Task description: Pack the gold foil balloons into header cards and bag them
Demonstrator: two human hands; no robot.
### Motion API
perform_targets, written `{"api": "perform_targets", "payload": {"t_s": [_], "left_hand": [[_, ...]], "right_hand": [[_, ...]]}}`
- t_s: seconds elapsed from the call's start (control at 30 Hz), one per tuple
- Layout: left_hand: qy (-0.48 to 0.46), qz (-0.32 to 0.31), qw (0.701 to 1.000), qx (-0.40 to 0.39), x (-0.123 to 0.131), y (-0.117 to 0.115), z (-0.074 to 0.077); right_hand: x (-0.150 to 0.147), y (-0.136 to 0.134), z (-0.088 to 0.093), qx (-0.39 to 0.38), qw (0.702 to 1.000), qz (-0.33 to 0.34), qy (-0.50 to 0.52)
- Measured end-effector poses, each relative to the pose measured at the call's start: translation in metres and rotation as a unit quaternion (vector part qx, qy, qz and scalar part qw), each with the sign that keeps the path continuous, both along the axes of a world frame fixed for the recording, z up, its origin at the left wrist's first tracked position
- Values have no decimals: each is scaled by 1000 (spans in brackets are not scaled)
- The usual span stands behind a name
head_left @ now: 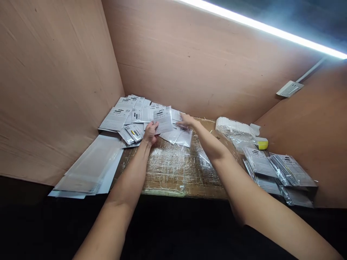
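Note:
My left hand (151, 133) is closed on the lower left edge of a flat white printed packet (163, 121) with a clear plastic sleeve, held tilted above the pile. My right hand (187, 120) is just to its right, with its fingers stretched out over more packets. Whether those fingertips touch a packet I cannot tell. Loose packets (117, 119) of the same kind overlap at the back left, some with dark label marks. Below the right hand, another packet (184, 138) lies on the tape-covered cardboard surface (168, 164).
Clear and white flat sheets (89, 164) lie along the left wall. At the right stand a plastic-wrapped white stack (235, 128), a yellow-and-white roll (261, 143) and piles of packets (261, 162). Wooden panels enclose three sides. A socket strip (290, 89) hangs at the right.

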State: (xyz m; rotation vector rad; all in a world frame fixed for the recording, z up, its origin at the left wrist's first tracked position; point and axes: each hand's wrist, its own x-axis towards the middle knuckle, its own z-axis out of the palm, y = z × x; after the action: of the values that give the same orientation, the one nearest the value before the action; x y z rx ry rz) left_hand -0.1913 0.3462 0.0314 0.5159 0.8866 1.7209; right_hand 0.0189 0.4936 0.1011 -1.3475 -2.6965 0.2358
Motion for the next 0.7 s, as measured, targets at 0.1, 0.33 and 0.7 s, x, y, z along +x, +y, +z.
{"api": "perform_targets", "payload": {"t_s": [0.1,0.33,0.7], "left_hand": [[-132,-46,990,-29,-10,-1,4],[-109,-151,982,13,-8,-3,2],[-118,-40,992,-5,-22,-6,2]], "right_hand": [[20,-7,-19,15,1000,20,-18],[67,-43,2,53,969,217,109],[65,-60,-25,-109,934,-292,175]]}}
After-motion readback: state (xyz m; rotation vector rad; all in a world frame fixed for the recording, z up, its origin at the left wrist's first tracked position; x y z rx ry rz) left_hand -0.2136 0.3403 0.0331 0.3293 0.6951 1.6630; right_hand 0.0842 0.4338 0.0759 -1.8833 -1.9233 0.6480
